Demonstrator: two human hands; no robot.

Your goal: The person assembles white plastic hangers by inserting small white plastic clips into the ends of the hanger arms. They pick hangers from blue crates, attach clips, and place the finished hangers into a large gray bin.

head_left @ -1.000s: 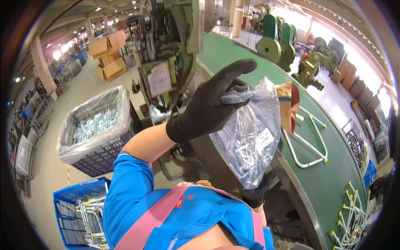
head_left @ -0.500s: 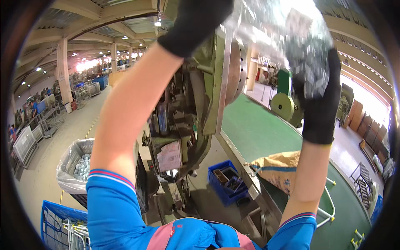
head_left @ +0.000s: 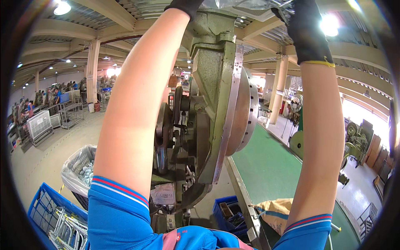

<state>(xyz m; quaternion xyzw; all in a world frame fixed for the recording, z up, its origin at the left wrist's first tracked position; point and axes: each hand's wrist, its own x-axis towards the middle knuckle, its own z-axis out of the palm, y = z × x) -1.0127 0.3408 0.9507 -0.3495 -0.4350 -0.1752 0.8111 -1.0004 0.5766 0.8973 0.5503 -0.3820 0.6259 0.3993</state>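
Note:
Both my arms reach up past a large green machine (head_left: 225, 79). At the top edge, my left hand (head_left: 187, 6) in a black glove is mostly cut off, its fingers out of view. My right hand (head_left: 303, 31), also black-gloved, is closed on a clear plastic bag (head_left: 250, 9) at the top. The bag spans the gap between the hands, above the machine's head; most of it is beyond the frame, and its contents cannot be made out.
A round metal wheel (head_left: 246, 112) sits on the machine's right side. Beside it runs a green conveyor belt (head_left: 266, 162) carrying a tan sack (head_left: 273, 210). Below are a blue bin (head_left: 218, 214), a lined basket of small parts (head_left: 75, 168) and a blue crate of bent tubes (head_left: 39, 208).
My hands and the plastic bag have risen, so the bag is now largely out of frame. The view has tilted upward, bringing in more ceiling and more of the machine.

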